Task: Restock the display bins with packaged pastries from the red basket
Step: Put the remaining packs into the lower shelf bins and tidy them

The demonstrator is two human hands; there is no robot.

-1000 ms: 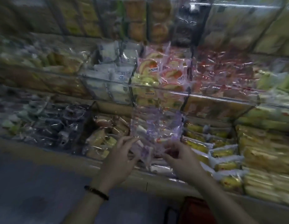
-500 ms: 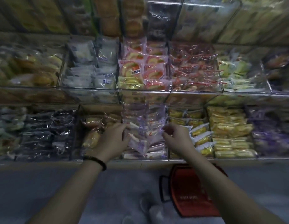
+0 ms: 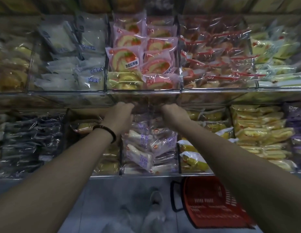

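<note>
Both my hands reach deep into the lower middle bin [image 3: 178, 173], under the upper shelf's clear front. My left hand [image 3: 120, 115], with a dark bead bracelet on its wrist, and my right hand [image 3: 174, 113] curl round the two sides of a stack of clear purple-print pastry packets [image 3: 146, 117] at the back of that bin. The fingertips are partly hidden by glare and the shelf edge. More of the same white packets [image 3: 143, 153] fill the bin's front. The red basket [image 3: 212, 204] stands on the floor at the lower right, partly behind my right forearm.
Clear bins flank the middle one: yellow cakes [image 3: 106, 165] to the left, yellow-and-white packets [image 3: 193, 158] to the right. The upper shelf holds pink strawberry rolls [image 3: 143, 59], white packets [image 3: 70, 68] and red-striped packets [image 3: 217, 61]. My shoes [image 3: 154, 209] stand on the grey floor.
Both hands have carried the purple-print packets from the bin's front to its back, under the upper shelf. The view has tipped down, so the basket and floor show more.
</note>
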